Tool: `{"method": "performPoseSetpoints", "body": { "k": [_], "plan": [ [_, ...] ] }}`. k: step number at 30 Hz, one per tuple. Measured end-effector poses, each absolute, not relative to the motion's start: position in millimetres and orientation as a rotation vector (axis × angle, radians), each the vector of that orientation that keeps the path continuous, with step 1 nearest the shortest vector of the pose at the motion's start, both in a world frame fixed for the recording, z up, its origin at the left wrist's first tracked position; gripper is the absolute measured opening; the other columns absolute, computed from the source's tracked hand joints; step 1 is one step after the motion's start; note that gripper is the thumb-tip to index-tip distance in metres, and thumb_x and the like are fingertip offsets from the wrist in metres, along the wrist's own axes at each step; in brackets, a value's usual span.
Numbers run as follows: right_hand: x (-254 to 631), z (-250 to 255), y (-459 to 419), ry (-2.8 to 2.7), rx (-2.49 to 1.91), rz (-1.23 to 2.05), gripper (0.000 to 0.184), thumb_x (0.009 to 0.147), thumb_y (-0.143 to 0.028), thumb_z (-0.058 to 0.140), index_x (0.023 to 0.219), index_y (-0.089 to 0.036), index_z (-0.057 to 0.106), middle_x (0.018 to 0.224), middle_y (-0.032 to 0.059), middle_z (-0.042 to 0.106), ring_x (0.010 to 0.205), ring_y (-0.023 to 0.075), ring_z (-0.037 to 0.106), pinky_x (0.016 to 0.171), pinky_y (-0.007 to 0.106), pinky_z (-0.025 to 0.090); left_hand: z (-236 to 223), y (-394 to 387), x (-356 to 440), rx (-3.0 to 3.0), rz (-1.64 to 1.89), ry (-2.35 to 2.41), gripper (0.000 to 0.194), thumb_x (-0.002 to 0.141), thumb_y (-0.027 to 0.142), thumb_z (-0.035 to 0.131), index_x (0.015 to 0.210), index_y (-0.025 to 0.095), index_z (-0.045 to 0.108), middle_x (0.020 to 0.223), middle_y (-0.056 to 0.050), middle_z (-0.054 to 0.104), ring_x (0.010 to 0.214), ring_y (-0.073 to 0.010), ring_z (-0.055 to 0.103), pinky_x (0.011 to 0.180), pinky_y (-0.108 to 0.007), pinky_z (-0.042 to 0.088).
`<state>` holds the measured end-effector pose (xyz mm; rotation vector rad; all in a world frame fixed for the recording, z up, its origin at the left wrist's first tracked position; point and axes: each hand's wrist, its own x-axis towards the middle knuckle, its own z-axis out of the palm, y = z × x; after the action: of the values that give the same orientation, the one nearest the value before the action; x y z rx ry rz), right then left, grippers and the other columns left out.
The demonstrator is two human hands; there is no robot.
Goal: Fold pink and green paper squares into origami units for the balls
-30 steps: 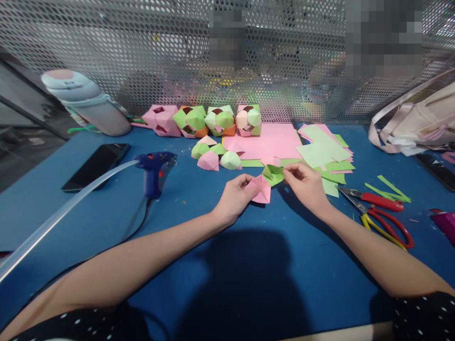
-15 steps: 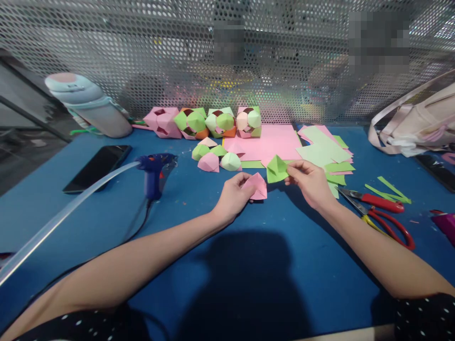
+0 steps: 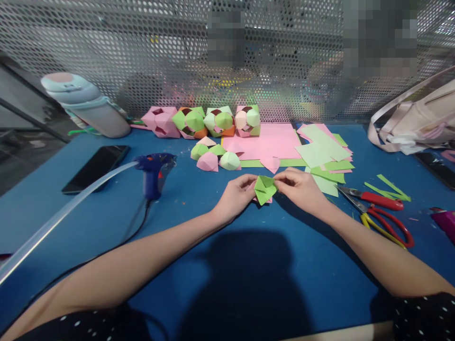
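Note:
Between both hands is a green folded paper piece (image 3: 265, 190), its creased, pointed form facing me. It lies over a pink folded paper piece (image 3: 269, 201), of which only edges show below and behind. My left hand (image 3: 235, 196) pinches the pink piece from the left, fingers partly hidden by paper. My right hand (image 3: 297, 187) pinches the right corner of the green piece between thumb and fingers. Just beyond the hands, a loose pink folded piece (image 3: 270, 164) rests near several small pink and green folded pieces (image 3: 208, 161) on the table.
A row of folded paper balls (image 3: 190, 121) stands at the back beside pink sheets (image 3: 273, 139) and pale green sheets (image 3: 322, 147). Scissors (image 3: 386, 222) and pliers-like red handles (image 3: 384, 201) lie right. Left are a glue gun (image 3: 152, 173), a phone (image 3: 95, 168) and a bottle (image 3: 88, 104).
The green piece went right, apart from the pink one, and turned. Now my right hand has brought it back left over the pink piece, which my left hand keeps holding.

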<state>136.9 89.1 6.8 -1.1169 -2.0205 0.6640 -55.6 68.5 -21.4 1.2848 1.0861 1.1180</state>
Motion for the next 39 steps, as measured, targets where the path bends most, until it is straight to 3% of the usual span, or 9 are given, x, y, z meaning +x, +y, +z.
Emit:
{"method": "performPoseSetpoints", "body": {
  "k": [8, 11, 19, 25, 34, 39],
  "plan": [
    [140, 2, 89, -2.2, -0.939, 0.33, 0.019, 0.088, -0.014, 0.053, 0.097, -0.018, 0.069, 0.079, 0.004, 0.062, 0.075, 0.0152, 0.057, 0.068, 0.029, 0.046, -18, 66, -57, 1.227, 1.063, 0.952, 0.035, 0.08, 0.025, 0.055, 0.111, 0.015, 0.068, 0.102, -0.009, 0.07, 0.088, -0.021, 0.064, 0.084, -0.036, 0.05],
    [139, 0, 87, -2.216, -0.934, 0.312, 0.019, 0.089, -0.014, 0.052, 0.1, -0.017, 0.066, 0.082, 0.0047, 0.061, 0.074, 0.0148, 0.056, 0.067, 0.029, 0.046, -16, 65, -57, 1.301, 1.053, 0.997, 0.034, 0.079, 0.027, 0.06, 0.111, 0.015, 0.068, 0.106, -0.008, 0.07, 0.098, -0.0222, 0.062, 0.091, -0.036, 0.047],
    [132, -4, 84, -2.043, -1.099, 0.563, 0.014, 0.085, -0.027, 0.06, 0.095, -0.017, 0.058, 0.075, 0.0005, 0.058, 0.065, 0.0119, 0.054, 0.062, 0.026, 0.044, -16, 66, -55, 1.317, 1.143, 1.16, 0.018, 0.078, 0.027, 0.064, 0.09, 0.015, 0.07, 0.098, -0.006, 0.072, 0.09, -0.0193, 0.064, 0.083, -0.031, 0.049],
    [131, -3, 82, -2.015, -1.189, 0.657, 0.018, 0.084, -0.028, 0.059, 0.071, -0.019, 0.053, 0.062, -0.0027, 0.055, 0.055, 0.0092, 0.049, 0.055, 0.024, 0.037, -15, 64, -53, 1.261, 1.178, 1.14, 0.015, 0.077, 0.024, 0.066, 0.089, 0.015, 0.069, 0.104, -0.007, 0.072, 0.095, -0.0203, 0.065, 0.085, -0.032, 0.049],
    [132, 1, 83, -2.102, -1.166, 0.592, 0.02, 0.084, -0.023, 0.059, 0.065, -0.018, 0.052, 0.061, -0.0025, 0.056, 0.054, 0.0083, 0.047, 0.055, 0.024, 0.035, -17, 63, -52, 1.276, 1.164, 1.091, 0.021, 0.074, 0.029, 0.071, 0.09, 0.015, 0.067, 0.105, -0.009, 0.071, 0.097, -0.0212, 0.064, 0.086, -0.033, 0.049],
    [130, 2, 80, -2.088, -1.162, 0.659, 0.021, 0.085, -0.026, 0.058, 0.067, -0.018, 0.053, 0.06, -0.0023, 0.057, 0.054, 0.0087, 0.048, 0.055, 0.024, 0.036, -17, 62, -51, 1.27, 1.181, 1.15, 0.022, 0.075, 0.032, 0.071, 0.087, 0.015, 0.065, 0.097, -0.007, 0.071, 0.089, -0.0195, 0.064, 0.079, -0.031, 0.049]
  ]
}}
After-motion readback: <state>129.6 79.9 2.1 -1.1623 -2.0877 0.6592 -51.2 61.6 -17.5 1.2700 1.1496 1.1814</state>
